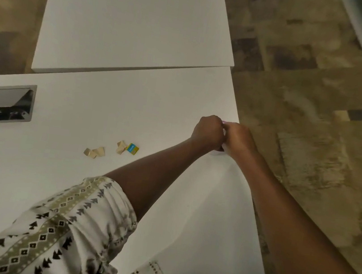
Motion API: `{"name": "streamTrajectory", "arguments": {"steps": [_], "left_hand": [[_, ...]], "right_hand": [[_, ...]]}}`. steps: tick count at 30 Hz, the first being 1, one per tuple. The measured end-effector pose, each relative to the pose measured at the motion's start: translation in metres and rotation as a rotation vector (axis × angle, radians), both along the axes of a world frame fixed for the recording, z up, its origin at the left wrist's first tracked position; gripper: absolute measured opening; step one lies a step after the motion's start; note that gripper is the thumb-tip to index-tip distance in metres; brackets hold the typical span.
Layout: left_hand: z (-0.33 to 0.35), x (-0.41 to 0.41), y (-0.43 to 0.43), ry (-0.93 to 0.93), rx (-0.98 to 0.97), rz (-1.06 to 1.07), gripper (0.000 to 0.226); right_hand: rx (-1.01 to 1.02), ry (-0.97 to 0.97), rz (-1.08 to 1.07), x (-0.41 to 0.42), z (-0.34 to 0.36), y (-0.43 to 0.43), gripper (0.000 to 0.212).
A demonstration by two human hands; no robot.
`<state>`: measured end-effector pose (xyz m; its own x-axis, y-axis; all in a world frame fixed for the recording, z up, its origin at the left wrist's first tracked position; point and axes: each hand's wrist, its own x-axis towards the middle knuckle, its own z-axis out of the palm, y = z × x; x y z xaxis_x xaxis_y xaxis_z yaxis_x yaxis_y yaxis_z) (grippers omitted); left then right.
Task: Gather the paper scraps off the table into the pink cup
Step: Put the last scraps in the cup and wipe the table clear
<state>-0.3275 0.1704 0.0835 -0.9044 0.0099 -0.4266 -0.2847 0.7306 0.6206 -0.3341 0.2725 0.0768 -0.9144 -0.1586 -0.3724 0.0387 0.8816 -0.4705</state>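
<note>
**White bench, both hands closed in over the cup**

White laminate makes up the bench point(132, 110), seen from the head camera looking steeply down. Both hands meet near its right edge, at about two o'clock from the picture's middle. The left hand point(206, 132) is curled into a fist, knuckles up; whether it holds a scrap cannot be told. The right hand point(240, 141) touches it from the right, fingers bent around the pink cup point(224, 122), of which only a sliver of rim and a pale bit of base show between and below the two hands.

Paper scraps point(94, 152) lie on the bench at about eight o'clock from the hands, well apart from them: a tan cluster, then a second tan piece beside a small yellow and blue scrap point(133, 148). A metal-framed cable hatch point(2, 103) sits at nine o'clock. Patterned sleeves point(63, 225) fill the bottom edge.
</note>
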Motion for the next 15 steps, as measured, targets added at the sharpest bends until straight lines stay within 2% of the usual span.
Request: {"name": "streamTrajectory", "arguments": {"steps": [4, 15], "left_hand": [[0.009, 0.001, -0.008, 0.015, 0.049, -0.008, 0.035], [0.005, 0.033, -0.033, 0.124, 0.211, 0.085, 0.045]], "right_hand": [[0.061, -0.024, 0.017, -0.003, 0.013, 0.005, 0.026], [-0.248, 0.103, -0.232, 0.013, 0.008, 0.016, 0.026]]}}
